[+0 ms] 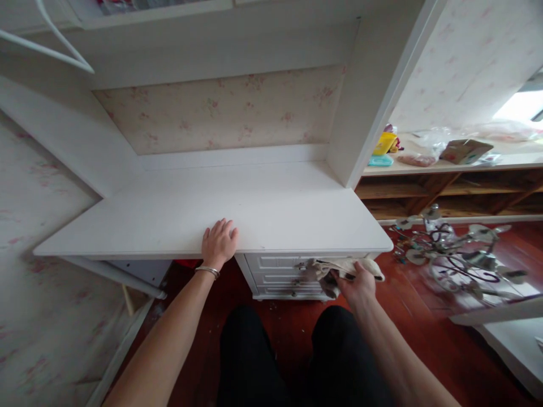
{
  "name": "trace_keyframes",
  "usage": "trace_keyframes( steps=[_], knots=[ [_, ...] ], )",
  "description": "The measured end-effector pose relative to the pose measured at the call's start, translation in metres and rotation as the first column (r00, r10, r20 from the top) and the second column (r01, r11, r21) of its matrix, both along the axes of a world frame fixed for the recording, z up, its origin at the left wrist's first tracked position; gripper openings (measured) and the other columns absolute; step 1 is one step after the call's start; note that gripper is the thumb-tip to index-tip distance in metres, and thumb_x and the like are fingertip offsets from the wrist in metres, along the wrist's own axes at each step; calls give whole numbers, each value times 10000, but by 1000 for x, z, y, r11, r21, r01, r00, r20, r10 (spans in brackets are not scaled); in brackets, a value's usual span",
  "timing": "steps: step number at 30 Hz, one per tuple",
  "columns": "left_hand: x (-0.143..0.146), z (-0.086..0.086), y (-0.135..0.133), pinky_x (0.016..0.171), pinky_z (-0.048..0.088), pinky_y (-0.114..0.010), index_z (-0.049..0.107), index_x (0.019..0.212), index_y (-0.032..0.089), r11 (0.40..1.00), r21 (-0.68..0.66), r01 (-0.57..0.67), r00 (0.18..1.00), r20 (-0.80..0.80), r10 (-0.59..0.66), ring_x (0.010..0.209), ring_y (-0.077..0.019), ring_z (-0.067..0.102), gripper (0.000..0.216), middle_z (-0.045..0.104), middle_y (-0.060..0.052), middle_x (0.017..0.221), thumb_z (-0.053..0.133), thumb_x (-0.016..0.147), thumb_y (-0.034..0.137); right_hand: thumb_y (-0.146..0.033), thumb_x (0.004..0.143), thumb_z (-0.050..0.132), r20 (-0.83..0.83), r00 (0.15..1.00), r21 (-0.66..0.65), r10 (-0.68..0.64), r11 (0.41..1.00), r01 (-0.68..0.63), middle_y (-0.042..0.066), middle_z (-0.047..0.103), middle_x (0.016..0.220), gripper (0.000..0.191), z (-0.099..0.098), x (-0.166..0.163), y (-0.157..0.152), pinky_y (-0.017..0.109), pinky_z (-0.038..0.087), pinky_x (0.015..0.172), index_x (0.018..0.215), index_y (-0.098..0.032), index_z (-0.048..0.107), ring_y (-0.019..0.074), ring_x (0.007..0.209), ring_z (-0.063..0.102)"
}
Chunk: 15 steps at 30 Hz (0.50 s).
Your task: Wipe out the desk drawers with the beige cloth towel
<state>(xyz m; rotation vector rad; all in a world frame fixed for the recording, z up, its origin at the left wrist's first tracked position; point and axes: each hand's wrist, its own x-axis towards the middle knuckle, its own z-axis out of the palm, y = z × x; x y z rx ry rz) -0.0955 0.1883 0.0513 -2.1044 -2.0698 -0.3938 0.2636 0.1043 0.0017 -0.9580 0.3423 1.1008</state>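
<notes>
A white desk (271, 203) with a built-in hutch stands in front of me. My left hand (219, 243) lies palm down on its front edge, fingers stretched out, a bangle (207, 272) at the wrist. Gripped in my right hand (358, 282) is a crumpled beige cloth (339, 265) with dark patches, held at the right end of the drawer unit (271, 277). The cloth hides part of the drawer fronts. I cannot tell whether it touches them.
On the red wooden floor at right lies a chandelier (458, 254) with curled metal arms. Behind it, a low shelf (394, 192) bears a yellow container (384, 143), a cardboard box (465, 151) and plastic bags. A white cable (51, 51) hangs at upper left.
</notes>
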Motion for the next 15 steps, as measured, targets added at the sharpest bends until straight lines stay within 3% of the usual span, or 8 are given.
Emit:
trace_keyframes(
  steps=[4, 7, 15],
  knots=[
    [2, 0, -1, 1168, 282, -495, 547, 1380, 235, 1000, -6, -11, 1000, 2, 11, 1401, -240, 412, 482, 476, -80, 1508, 323, 996, 421, -164, 979, 421, 14, 1000, 109, 16, 994, -17, 27, 728, 1025, 288, 39, -7, -10, 421, 623, 752, 1171, -223, 627, 185, 835, 705],
    [3, 1, -2, 1170, 276, -493, 557, 1369, 234, 1000, 5, -11, 1000, 2, 11, 1400, -244, 412, 471, 483, -84, 1501, 334, 994, 411, -158, 981, 428, -8, 998, 122, 68, 990, -66, 36, 733, 1015, 278, 59, -28, -20, 411, 627, 769, 1172, -200, 626, 185, 844, 712],
    [0, -2, 0, 1167, 278, -513, 545, 1381, 245, 1000, 1, 8, 1000, 5, -8, 1406, -250, 402, 470, 470, -87, 1511, 325, 999, 409, -165, 971, 437, -143, 932, 123, 332, 941, -316, 44, 749, 931, 267, 72, -130, -21, 385, 614, 749, 1174, -188, 610, 202, 851, 723]
  ],
)
